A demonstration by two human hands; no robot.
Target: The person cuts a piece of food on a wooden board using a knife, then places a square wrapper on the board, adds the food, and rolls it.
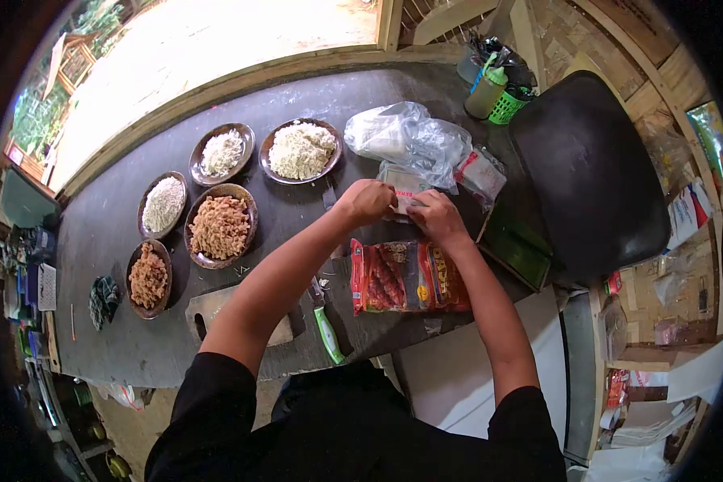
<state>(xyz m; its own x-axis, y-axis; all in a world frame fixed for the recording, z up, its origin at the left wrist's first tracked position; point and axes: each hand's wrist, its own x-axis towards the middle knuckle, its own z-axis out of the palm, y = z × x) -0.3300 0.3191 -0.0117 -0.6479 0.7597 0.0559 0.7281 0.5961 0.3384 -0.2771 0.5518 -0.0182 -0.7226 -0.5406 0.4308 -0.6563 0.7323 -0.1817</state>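
Note:
My left hand (368, 201) and my right hand (437, 215) are close together over the table, each with its fingers closed on a pale plastic packet (402, 180) with red print. The fingers hide part of the packet. Just beyond it lies a clear plastic bag (435, 145) with white contents, and to its right a small packet (481, 173) with a red label. On the near side of my hands is a red printed sausage pack (392, 279), partly behind my right forearm. A knife (326, 331) with a green handle rests between my forearms.
Bowls of white crumbly food (301, 151) and brown crumbly food (219, 227) stand on the left of the dark table (361, 88). A wooden board (205, 309) lies under my left forearm. On the right are a black tray-like panel (590, 177), a green basket (506, 107) and a bottle (485, 95).

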